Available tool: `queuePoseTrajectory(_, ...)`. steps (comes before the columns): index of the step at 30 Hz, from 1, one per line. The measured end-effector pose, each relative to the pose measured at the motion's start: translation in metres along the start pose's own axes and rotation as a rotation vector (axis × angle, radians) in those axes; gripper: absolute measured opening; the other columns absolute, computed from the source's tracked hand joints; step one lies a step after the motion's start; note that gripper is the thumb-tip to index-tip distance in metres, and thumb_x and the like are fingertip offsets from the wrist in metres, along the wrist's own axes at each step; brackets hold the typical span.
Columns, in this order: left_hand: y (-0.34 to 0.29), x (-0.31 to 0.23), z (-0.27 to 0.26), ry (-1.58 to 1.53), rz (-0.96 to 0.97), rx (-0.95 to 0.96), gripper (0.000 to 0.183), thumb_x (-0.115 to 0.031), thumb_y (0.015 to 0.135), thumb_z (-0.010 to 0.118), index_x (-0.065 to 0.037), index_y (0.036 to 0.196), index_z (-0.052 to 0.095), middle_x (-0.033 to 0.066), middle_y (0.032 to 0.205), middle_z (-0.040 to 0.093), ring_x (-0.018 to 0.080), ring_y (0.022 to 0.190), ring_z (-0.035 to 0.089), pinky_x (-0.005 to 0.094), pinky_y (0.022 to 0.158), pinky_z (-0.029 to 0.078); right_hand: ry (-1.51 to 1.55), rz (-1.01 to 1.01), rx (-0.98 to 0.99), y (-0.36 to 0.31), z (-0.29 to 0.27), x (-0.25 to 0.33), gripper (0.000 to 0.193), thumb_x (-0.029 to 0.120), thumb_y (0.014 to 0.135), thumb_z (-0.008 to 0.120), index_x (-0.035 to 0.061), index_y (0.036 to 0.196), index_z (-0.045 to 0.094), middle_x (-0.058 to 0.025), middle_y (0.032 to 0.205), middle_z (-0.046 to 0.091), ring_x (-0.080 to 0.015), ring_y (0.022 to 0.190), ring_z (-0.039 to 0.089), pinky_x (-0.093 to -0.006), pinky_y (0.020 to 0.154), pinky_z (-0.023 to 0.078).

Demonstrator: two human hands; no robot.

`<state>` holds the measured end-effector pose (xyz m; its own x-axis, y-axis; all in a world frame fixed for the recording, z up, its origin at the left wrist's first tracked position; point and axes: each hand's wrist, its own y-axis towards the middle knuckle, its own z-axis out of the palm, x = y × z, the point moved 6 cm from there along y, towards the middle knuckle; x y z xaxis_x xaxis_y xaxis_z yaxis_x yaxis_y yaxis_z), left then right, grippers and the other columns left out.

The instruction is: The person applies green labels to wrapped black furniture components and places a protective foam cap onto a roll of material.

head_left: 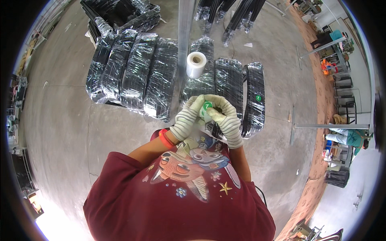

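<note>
shirt (177, 213) nearest — hands (186, 120) (227, 120) grip label (206, 106), floor (60, 116) stretches left.

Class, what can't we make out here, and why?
Head view: part of the green-and-white label, covered by left hand and right hand.
Head view: ends of the black strips, cut by the top edge.
Head view: part of the wrapped bundles, behind the metal post.
Head view: what the co-worker in pale trousers handles, too small.

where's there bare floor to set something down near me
Bare concrete floor lies left of the plastic-wrapped black bundles, and between the rightmost bundle and the metal stand. Straight ahead is crowded: bundles side by side, film roll, upright metal post.
</note>
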<state>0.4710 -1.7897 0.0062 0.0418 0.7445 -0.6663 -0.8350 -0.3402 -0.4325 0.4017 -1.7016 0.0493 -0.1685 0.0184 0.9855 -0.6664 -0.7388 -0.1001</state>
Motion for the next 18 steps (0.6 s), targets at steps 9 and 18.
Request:
queuePoseTrajectory(9,0.002,0.0,0.005,-0.171,-0.072,0.241,0.018,-0.024,0.088,0.052,-0.01,0.1,0.052,0.002,0.086,0.057,0.0101,0.075,0.056,0.0211,0.06,0.048,-0.034,-0.134,0.123,-0.008,0.009,0.021,0.043,-0.012,0.074,0.054,0.0037,0.114,0.055,0.0012,0.087,0.055,-0.0056,0.079,0.05,-0.019,0.075,0.042)
queuePoseTrajectory(18,0.011,-0.002,0.001,-0.091,-0.072,0.135,0.021,-0.025,0.082,0.061,-0.013,0.094,0.051,0.0019,0.084,0.055,0.0114,0.071,0.056,0.0233,0.057,0.048,-0.292,-0.226,0.036,-0.006,-0.004,0.01,0.042,-0.011,0.074,0.056,0.0042,0.113,0.056,0.0003,0.088,0.054,-0.0069,0.08,0.051,-0.0209,0.075,0.043)
